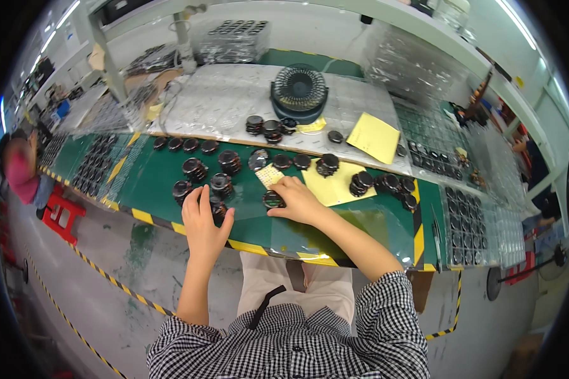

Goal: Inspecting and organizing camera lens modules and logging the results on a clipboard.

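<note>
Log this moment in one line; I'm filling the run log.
left hand: on disc stack | right hand: on black disc | surface: green belt | nearby: yellow sheet, fan

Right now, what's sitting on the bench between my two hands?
In the head view, between the left hand and the right hand lies bare green mat; a small black disc sits under the right fingertips.
</note>
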The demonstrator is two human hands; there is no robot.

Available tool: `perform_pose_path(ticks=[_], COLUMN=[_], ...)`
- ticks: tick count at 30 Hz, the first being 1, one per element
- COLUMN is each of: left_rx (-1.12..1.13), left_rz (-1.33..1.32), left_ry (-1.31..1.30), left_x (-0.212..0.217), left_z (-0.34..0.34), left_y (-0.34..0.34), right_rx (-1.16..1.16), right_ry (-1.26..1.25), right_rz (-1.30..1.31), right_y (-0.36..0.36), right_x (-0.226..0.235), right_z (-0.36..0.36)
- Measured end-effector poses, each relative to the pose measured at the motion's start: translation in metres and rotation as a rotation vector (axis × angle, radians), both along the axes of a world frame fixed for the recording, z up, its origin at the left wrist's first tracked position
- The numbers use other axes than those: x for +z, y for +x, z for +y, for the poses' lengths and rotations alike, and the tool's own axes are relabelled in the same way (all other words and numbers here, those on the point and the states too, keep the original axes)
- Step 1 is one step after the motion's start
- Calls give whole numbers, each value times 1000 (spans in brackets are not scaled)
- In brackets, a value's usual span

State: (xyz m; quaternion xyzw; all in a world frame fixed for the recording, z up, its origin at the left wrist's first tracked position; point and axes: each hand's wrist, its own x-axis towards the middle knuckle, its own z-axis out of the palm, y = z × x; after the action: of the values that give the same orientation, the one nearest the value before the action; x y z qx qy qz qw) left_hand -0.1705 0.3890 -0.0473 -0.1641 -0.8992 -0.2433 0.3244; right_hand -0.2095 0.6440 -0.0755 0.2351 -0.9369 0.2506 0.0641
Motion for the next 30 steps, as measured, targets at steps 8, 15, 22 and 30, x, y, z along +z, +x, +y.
perform_pose_path(ticks=[8,15,22,30], left_rx=[-426,-667,-776,-747], left_rz=[-25,-135,-213,-377], left_ry=[35,11,-250,-221], left_x=[21,14,14,-2], left_z=[68,133,203,215], left_y=[-10,-48,-110,-118], right_rx=[-85,-391,-413,-323], right_ry=[-37,241,264,218], right_rz=[276,54,-127,37], right_y=[28,41,30,18], right_x=[34,55,42,49], right_z=[70,165,164,162])
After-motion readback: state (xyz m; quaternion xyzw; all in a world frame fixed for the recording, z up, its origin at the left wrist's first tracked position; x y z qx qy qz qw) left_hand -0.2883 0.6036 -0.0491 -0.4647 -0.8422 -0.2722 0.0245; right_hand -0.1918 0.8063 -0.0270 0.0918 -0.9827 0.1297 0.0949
